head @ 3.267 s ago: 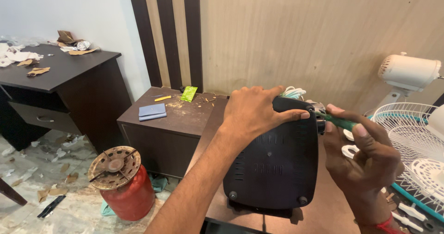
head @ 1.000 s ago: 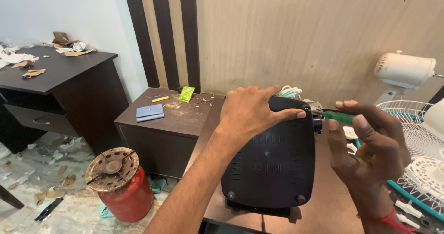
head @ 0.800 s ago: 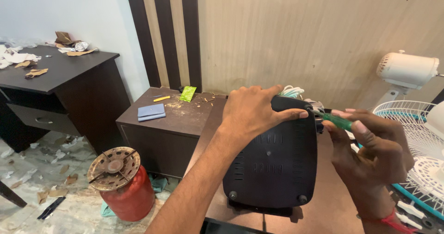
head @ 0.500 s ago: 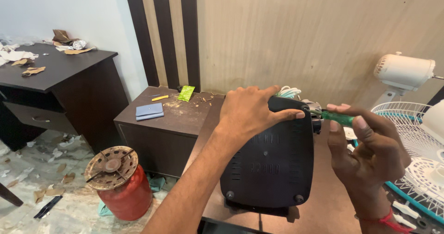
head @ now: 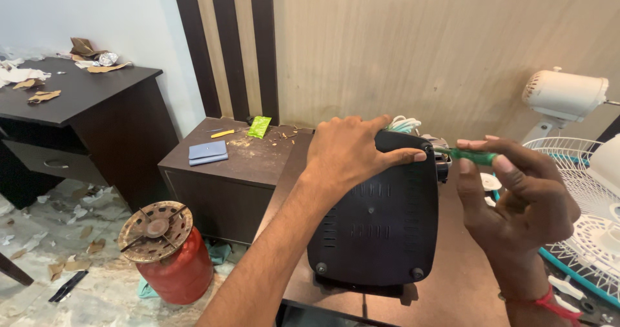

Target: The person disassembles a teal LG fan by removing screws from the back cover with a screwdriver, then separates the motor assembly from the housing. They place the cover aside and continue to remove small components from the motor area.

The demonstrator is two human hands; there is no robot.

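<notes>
Holding the black appliance base (head: 378,227) tipped up at lower centre on the brown surface (head: 452,295), my left hand (head: 352,153) is clamped over its top edge. My right hand (head: 516,198) pinches a green screwdriver (head: 471,154) at its upper right corner. I judge the tip could slip if the base rocks. Fan guard (head: 581,217) crowds the right; red gas cylinder (head: 165,253) sits lower left.
</notes>
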